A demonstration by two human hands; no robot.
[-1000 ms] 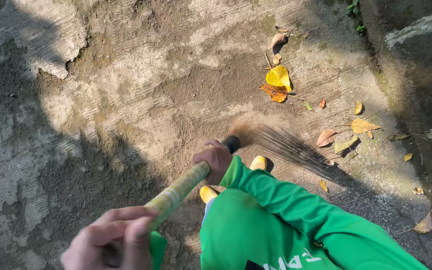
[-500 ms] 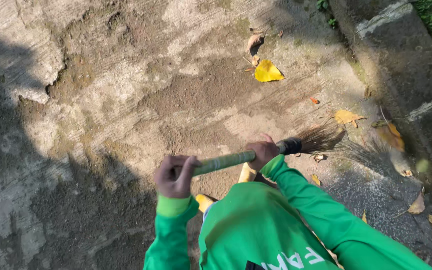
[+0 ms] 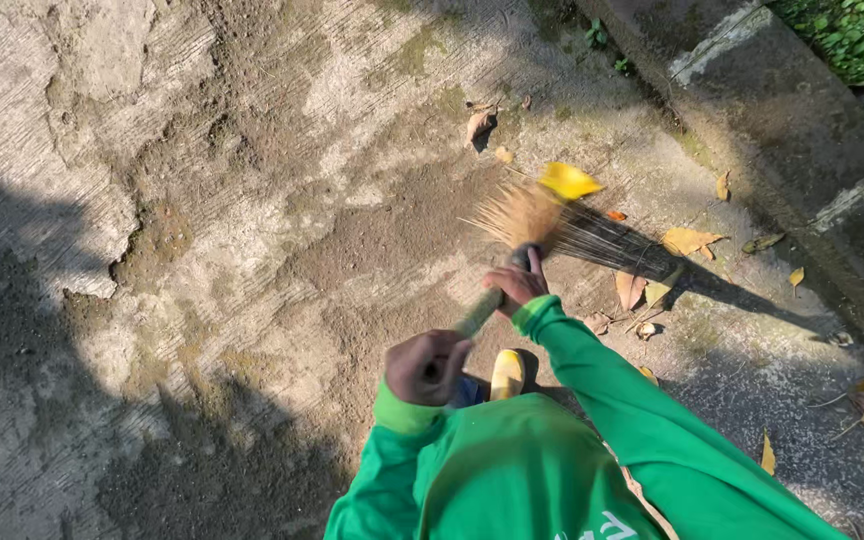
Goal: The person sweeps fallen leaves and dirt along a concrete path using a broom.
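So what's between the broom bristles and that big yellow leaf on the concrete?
Nothing: in the head view the broom bristles reach right up to the yellow leaf, with no gap visible between them. Other leaves lie off to the sides.

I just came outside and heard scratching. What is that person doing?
A person in green sleeves is sweeping with a broom. The right hand grips the handle low, near the bristles, and the left hand grips its top end. The bristles are spread on the concrete ground right next to a yellow leaf. More dry leaves lie scattered nearby, by the curb.
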